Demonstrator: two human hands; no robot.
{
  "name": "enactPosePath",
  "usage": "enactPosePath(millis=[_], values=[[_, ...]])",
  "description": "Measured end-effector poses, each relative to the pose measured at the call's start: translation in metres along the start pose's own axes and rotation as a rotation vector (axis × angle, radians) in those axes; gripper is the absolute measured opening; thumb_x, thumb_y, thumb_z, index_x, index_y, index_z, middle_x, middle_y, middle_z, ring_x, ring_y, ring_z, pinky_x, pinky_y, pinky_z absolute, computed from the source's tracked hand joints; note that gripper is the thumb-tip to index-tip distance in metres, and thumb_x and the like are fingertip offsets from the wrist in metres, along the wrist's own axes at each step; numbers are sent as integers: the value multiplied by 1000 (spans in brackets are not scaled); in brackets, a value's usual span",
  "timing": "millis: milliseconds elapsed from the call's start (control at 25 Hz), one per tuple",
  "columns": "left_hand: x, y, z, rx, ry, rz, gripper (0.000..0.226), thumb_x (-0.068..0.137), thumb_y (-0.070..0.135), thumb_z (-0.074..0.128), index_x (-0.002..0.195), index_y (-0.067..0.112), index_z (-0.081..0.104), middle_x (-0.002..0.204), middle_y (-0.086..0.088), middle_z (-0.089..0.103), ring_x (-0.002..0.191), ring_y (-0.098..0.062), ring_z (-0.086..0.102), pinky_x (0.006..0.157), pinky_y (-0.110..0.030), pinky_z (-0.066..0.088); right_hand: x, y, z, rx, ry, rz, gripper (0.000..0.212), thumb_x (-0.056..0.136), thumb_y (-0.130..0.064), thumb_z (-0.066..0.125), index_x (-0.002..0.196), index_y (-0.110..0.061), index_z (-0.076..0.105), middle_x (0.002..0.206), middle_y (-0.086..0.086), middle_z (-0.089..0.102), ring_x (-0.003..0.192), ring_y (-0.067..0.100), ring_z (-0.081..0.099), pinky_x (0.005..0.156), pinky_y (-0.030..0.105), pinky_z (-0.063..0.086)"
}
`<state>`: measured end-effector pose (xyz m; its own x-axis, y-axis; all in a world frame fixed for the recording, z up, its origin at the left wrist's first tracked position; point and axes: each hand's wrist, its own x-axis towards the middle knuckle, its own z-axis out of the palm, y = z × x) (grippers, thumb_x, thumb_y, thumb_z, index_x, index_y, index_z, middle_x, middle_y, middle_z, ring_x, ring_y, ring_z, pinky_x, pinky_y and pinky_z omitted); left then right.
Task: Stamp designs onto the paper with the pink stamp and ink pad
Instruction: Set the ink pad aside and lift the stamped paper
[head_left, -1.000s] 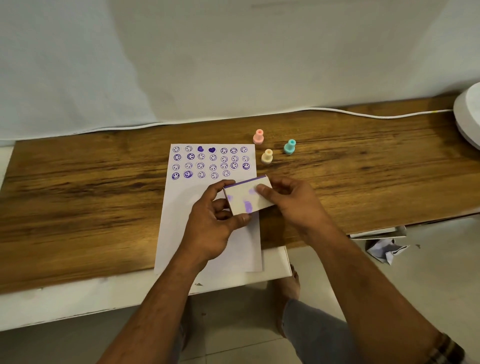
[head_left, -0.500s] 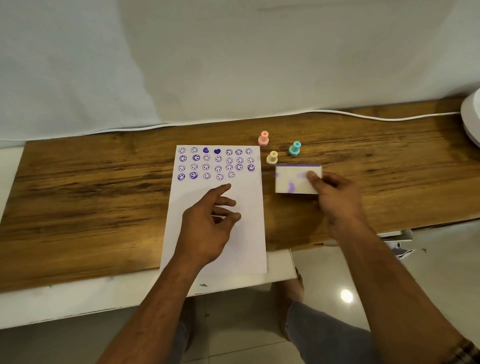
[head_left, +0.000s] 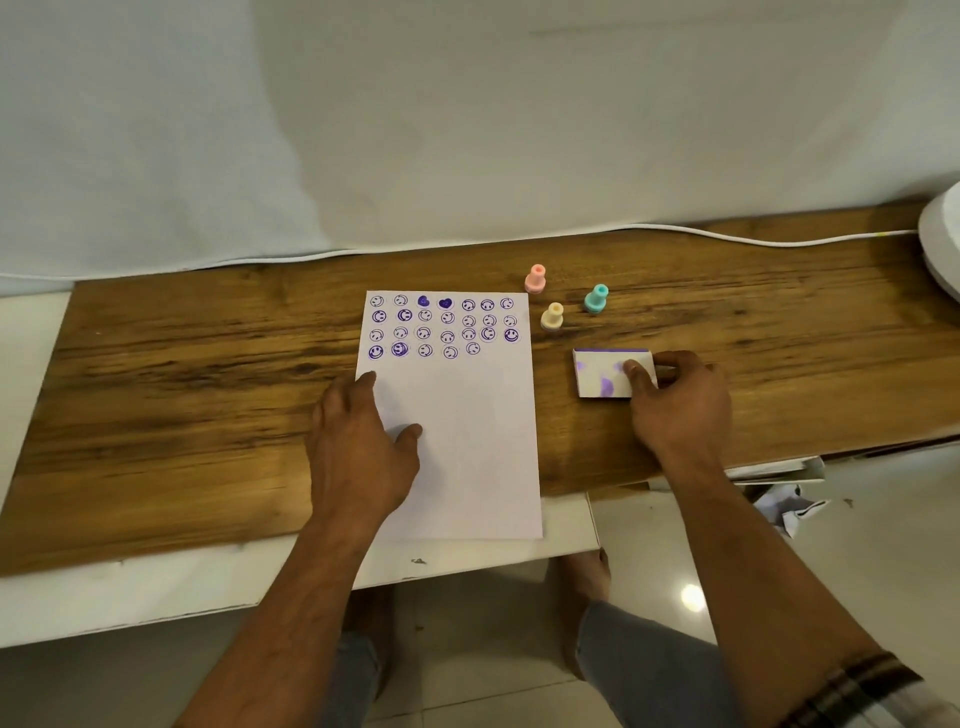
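A white sheet of paper lies on the wooden table, its upper part covered with several rows of purple smiley and heart prints. My left hand rests flat on the paper's left edge, fingers apart, holding nothing. The white ink pad, smudged with purple and closed, lies on the table right of the paper; my right hand grips its right end. The pink stamp stands upright beyond the paper's top right corner, untouched by either hand.
A yellow stamp and a teal stamp stand near the pink one. A white cable runs along the table's back edge. A white round object sits at the far right. Crumpled paper lies on the floor.
Both hands held the ink pad over the paper. My right hand carried it right and set it on the table. My left hand let go and settled on the paper's left edge.
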<state>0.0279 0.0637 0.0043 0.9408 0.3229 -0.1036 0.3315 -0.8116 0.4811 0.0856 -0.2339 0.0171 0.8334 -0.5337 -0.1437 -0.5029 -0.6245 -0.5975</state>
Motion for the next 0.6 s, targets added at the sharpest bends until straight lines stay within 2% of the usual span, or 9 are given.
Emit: enactPosePath(millis=[80,160,200,280,360,480,560,600], values=[[0,-2,-1,19,-30,-18,81,84,39,77,149,11,39,154,-18,43,139,-39,41,114,-53,39,-17,-15,3,12,57,-111,43,94,-46,73,126,-18,64,128,9,60,114,29,62,91,44,55],[2,-1,-1,6,-47,-20,83,86,42,75,151,9,35,155,-18,43,141,-39,40,116,-52,37,-49,-36,15,59,-27,-320,34,94,-43,73,121,-23,68,118,3,63,106,26,64,85,39,55],[2,-1,-1,-8,-53,-25,85,87,43,74,153,9,33,156,-18,42,142,-38,40,117,-52,35,-67,-42,26,-6,-106,-431,36,93,-43,72,123,-24,69,121,3,65,108,26,63,87,39,53],[2,1,-2,-14,-66,-29,87,88,43,73,155,8,29,159,-17,40,144,-37,39,119,-51,34,-102,-47,49,-258,-244,-570,52,94,-49,69,139,-24,62,142,6,57,125,28,54,100,42,48],[1,2,-4,-3,-85,-20,88,90,44,71,156,8,26,160,-15,39,144,-37,40,119,-50,35,-116,-42,64,-430,-285,-606,64,95,-52,66,151,-24,49,158,5,43,140,29,43,108,45,44],[-1,8,-6,-28,-98,-2,84,89,46,70,154,11,30,155,-13,47,135,-37,51,111,-50,45,-114,-40,69,-469,-280,-615,68,95,-53,67,153,-24,46,161,4,39,143,30,41,108,46,45],[-1,16,-9,-173,-90,-25,77,87,46,73,150,18,38,147,-7,56,127,-32,58,102,-45,53,-114,-40,71,-469,-272,-618,68,94,-54,69,152,-24,48,160,3,42,142,30,42,107,46,46],[-1,21,-12,-326,-76,-75,74,86,43,76,148,22,41,143,-2,60,123,-27,61,96,-39,55,-114,-40,72,-464,-272,-618,68,93,-54,70,151,-25,49,159,3,43,141,30,43,106,47,46]])
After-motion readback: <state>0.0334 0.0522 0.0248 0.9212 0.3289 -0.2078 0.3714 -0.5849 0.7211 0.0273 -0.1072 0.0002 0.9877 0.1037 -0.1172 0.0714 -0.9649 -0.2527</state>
